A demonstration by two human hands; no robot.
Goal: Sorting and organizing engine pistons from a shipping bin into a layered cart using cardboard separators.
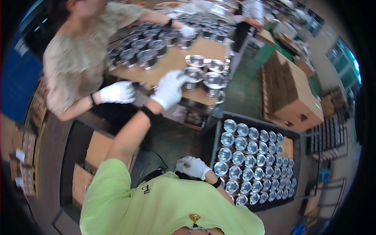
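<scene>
My left hand (pixel 169 89), in a white glove, reaches forward to the near edge of a cardboard-covered table (pixel 176 58). Its fingers close on the side of a shiny metal cup (pixel 192 75). Two or three more such cups (pixel 213 80) stand just to the right of it. My right hand (pixel 194 166), also gloved, is curled close to my chest beside the left edge of a black tray (pixel 219 121). I see nothing in it. The tray holds several rows of round shiny metal parts (pixel 250 160).
A co-worker in a beige top leans over the table at the upper left, one gloved hand (pixel 117 93) near mine and the other (pixel 187 30) among many metal cups (pixel 149 47). Another person (pixel 250 13) stands farther back. Stacked cardboard boxes (pixel 293 90) are at the right.
</scene>
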